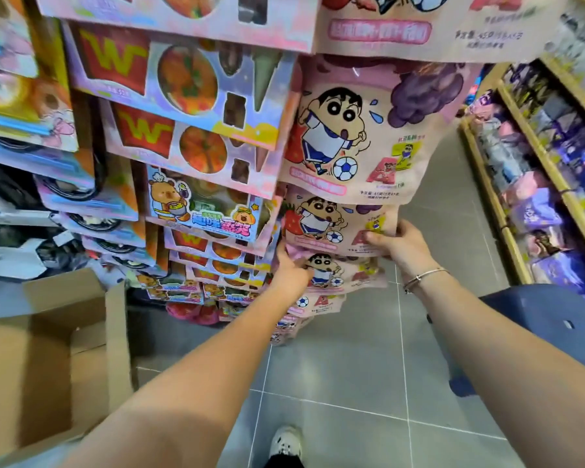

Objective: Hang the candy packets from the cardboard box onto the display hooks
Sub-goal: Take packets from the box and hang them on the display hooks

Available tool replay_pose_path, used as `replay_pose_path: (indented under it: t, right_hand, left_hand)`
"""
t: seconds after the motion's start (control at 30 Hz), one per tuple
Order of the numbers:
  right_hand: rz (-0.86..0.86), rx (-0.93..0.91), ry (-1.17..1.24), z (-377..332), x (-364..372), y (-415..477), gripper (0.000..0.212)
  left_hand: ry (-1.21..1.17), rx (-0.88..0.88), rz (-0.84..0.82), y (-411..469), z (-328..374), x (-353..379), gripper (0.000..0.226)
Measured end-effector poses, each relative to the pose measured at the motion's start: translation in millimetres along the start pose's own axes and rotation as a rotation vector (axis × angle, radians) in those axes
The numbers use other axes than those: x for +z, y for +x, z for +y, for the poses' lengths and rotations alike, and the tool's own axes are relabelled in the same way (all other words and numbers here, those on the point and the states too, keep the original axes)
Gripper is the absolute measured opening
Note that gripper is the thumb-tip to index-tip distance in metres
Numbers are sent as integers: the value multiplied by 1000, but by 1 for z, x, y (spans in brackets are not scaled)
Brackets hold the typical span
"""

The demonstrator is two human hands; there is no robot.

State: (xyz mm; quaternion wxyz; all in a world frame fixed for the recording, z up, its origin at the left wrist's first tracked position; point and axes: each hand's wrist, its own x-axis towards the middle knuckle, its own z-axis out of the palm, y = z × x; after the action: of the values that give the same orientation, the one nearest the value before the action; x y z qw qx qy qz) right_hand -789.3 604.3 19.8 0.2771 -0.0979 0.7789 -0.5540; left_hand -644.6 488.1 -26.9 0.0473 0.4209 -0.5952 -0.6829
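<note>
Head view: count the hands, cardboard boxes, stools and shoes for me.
hands: 2, left hand and right hand, both gripping packets
box: 1
stool: 1
shoe: 1
total: 5

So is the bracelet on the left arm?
No, the bracelet circles the wrist of the right hand, which holds a candy packet.

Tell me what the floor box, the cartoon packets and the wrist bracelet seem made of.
Box: brown cardboard, matte, with creased flaps. Cartoon packets: likely printed plastic film, soft satin sheen, buckling where the right hand grips one. Bracelet: thin silvery metal by its glint, though plated or steel I cannot tell.
</note>
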Motion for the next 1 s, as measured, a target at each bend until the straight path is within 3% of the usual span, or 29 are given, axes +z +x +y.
replay_pose_path:
  t: [0.2,0.3,0.33,0.43,0.57,0.67,0.83,1.0]
  right_hand:
    - [-52,10,58,7,6,12,65]
    - [40,-38,11,8,9,24,107]
    - [31,-29,51,3,12,18,106]
    - [-40,34,64,-8,18,7,64]
    - [31,-25,137,-1,30,0,50]
    - [119,-26,193,10,44,-2,44]
    - [212,-34,131,10,50,1,43]
    - [236,-54,53,9,54,-4,41]
  left_hand:
    - [64,-9,-77,18,12,-2,84]
    - [81,-20,-107,11,13,-8,72]
    - [71,-26,-107,9,13,-9,64]
    - [-43,-97,-112,12,18,-10,47]
    - [-219,-123,-102,26,30,-1,35]
    - [-278,-142,-52,33,32,4,50]
    - [-315,-193,-38,29,30,2,57]
    - [-198,-277,-7,44,32,-7,81]
